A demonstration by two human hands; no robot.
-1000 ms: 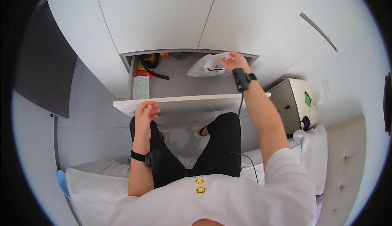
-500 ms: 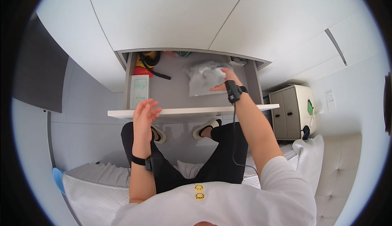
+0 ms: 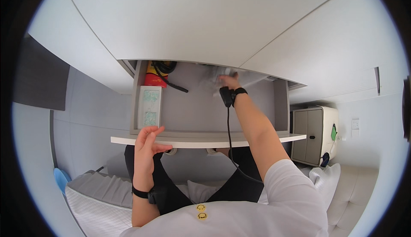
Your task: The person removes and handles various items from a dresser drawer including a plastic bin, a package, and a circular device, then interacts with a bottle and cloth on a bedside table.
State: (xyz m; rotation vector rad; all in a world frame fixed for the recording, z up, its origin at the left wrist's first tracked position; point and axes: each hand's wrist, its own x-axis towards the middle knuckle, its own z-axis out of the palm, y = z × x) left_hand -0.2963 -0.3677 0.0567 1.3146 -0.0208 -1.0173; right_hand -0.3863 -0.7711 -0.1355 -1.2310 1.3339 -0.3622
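Observation:
A pulled-out drawer (image 3: 195,119) lies in front of me. Toward its back right, my right hand (image 3: 231,82) has its fingers closed on a clear plastic bag (image 3: 251,79); motion blurs the bag, and its contents cannot be made out. My left hand (image 3: 147,145) hangs by the drawer's white front panel (image 3: 201,142), fingers apart and holding nothing. Nearest to that hand is a white oblong box (image 3: 150,107) with pale green pieces inside. Behind the box stand a red and yellow package (image 3: 155,80) and a coiled black strap or cable (image 3: 173,84).
White cabinet doors (image 3: 171,18) rise just above the drawer. To the right stands a small beige cabinet (image 3: 308,134). A quilted bed (image 3: 98,198) is behind me on the left, and a black cord (image 3: 230,138) trails from my right wrist device.
My right hand and the plastic bag have moved toward the back of the drawer. My view has shifted forward, and my left hand's fingers have spread farther.

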